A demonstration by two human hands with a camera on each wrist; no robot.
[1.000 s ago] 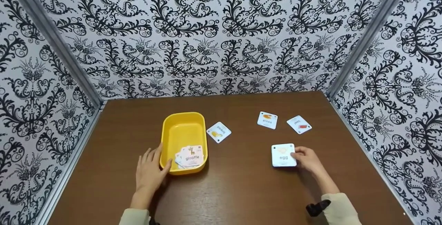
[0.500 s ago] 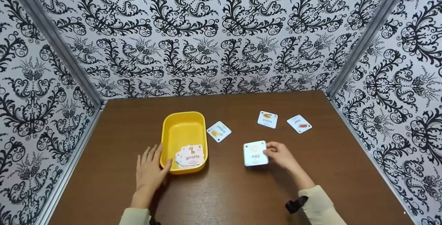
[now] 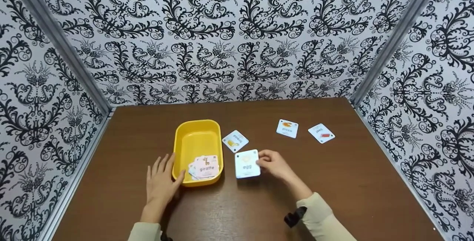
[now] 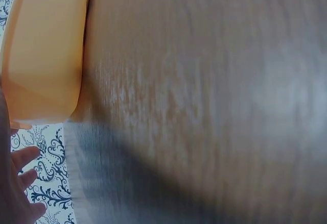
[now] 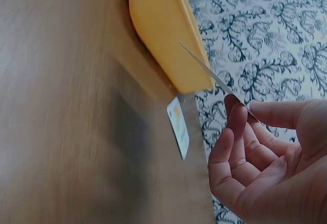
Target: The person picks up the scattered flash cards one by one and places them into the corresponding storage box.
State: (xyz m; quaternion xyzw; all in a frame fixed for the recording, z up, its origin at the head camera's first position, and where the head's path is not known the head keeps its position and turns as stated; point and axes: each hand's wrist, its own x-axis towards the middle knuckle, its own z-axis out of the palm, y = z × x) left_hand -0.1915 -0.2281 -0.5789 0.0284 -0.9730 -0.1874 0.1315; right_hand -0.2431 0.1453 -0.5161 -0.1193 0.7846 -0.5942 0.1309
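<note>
Between its thumb and fingers, my right hand (image 3: 276, 166) pinches a white flashcard (image 3: 247, 164) with an egg picture and the word "egg". The right wrist view shows this card edge-on and tilted, raised above the table with a shadow below. My left hand (image 3: 160, 181) rests at the near left corner of a yellow tray (image 3: 197, 143), its fingers spread along the outside and the thumb at the rim. Inside the tray's near end lies a small pile of cards, topped by a pink giraffe card (image 3: 206, 166).
A bread card (image 3: 235, 141) lies just right of the tray, beyond the egg card. Farther right on the brown table (image 3: 355, 185) are a pizza card (image 3: 287, 128) and a beef card (image 3: 321, 133). Patterned walls (image 3: 237, 48) enclose the back and sides.
My right hand has carried the egg card leftward, from the right part of the table to close beside the tray. The left hand, tray and other cards have stayed in place.
</note>
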